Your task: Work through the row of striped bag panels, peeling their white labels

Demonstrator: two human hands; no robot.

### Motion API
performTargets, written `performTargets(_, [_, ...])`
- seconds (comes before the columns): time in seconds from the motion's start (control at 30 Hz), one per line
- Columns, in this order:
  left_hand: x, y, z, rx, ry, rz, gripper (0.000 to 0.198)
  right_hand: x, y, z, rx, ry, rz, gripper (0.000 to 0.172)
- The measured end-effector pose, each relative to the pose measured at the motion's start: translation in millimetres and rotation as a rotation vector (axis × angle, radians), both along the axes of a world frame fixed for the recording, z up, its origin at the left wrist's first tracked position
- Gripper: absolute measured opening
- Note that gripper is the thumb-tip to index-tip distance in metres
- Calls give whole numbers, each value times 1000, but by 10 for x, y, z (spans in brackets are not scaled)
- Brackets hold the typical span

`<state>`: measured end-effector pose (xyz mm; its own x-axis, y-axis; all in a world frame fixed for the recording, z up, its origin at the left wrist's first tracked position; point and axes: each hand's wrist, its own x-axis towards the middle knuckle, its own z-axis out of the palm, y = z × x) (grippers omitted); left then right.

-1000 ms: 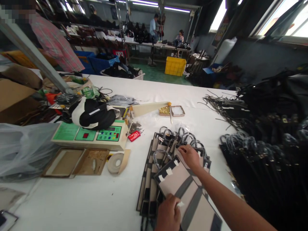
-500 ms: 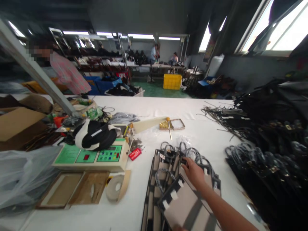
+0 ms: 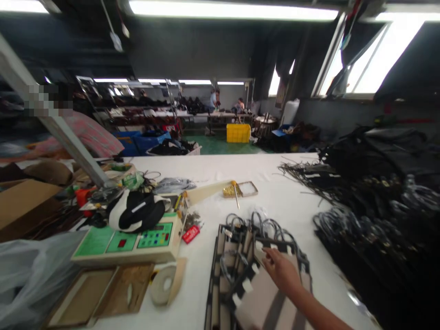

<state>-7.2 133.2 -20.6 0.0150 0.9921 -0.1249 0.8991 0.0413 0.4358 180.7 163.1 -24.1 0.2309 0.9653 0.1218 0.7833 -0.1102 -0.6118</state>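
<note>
One hand seen: the right hand (image 3: pixel 282 270) lies flat, fingers spread, on the top panel (image 3: pixel 261 293); the left hand is out of view.
Where: the panel tops a stack (image 3: pixel 220 279) on the desk (image 3: pixel 213 169), at 6 o'clock.
Axis: long side runs 11 to 5 o'clock, handle loops toward 12.
Doing it well: press evenly, keeping edges squared with the stack.

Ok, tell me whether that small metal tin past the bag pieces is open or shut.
Open. The tin has no lid on it and its pale inside shows; gold bits lie beside it. The right hand rests on the stacked bag pieces.
</note>
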Motion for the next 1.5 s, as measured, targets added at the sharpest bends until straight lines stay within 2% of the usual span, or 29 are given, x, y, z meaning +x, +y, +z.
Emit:
performTargets(0.1, [-178, -576, -62, -141, -290, -253, 27, -73, -484, -2, -132, -57, -2, 43])
performTargets(0.2, [-304, -769, -8, -250, -527, -360, 27, -63, -728, -127, -199, -27, -87, 46])
performTargets(0.33, [-295, -836, 160, -257, -538, -295, 26, 43, -646, -179, -253, 124, -131, 35])
performTargets(0.4, [-276, -912, 242, -237, -540, -253, 26, 130, -574, -109, -255, 253, -87, 26])
performTargets(0.5, [-290, -1049, 323, -238, -580, -155, 28, 345, -569, 36, -132, 425, -19, 27])
performTargets(0.57, [-319, -1131, 344, -244, -620, -74, 31, 541, -618, 94, -40, 510, -102, 33])
performTargets(0.6, [-331, -1169, 343, -242, -635, -36, 32, 640, -645, 100, -19, 548, -188, 37])
performTargets(0.67, [-340, -1241, 322, -240, -655, 23, 37, 805, -683, 60, -24, 597, -383, 47])
performTargets(0.73, [-325, -1311, 281, -240, -681, 67, 41, 883, -695, -32, -42, 613, -516, 54])
performTargets(0.83, [-282, -1398, 213, -254, -729, 94, 43, 835, -686, -181, -37, 583, -584, 56])
performTargets(0.93, [-263, -1443, 171, -273, -732, 92, 45, 713, -685, -223, -11, 565, -574, 50])
performTargets(1.03, [-259, -1457, 162, -231, -701, 115, 52, 624, -710, -77, 32, 558, -494, 41])
performTargets(1.13, [-231, -1467, 179, -194, -663, 125, 60, 571, -777, 232, 103, 518, -379, 33])
performTargets(1.23, [-185, -1466, 203, -187, -647, 123, 64, 621, -918, 582, 172, 575, -319, 30])
performTargets(1.33, [-162, -1434, 209, -237, -661, 93, 62, 908, -1181, 859, 208, 781, -314, 43])
performTargets(1.43, [-165, -1379, 204, -298, -646, 41, 57, 1421, -1577, 1038, 155, 1027, -301, 69])
performTargets(1.5, [-164, -1347, 201, -288, -626, 20, 52, 1801, -1882, 1112, 91, 1111, -302, 72])
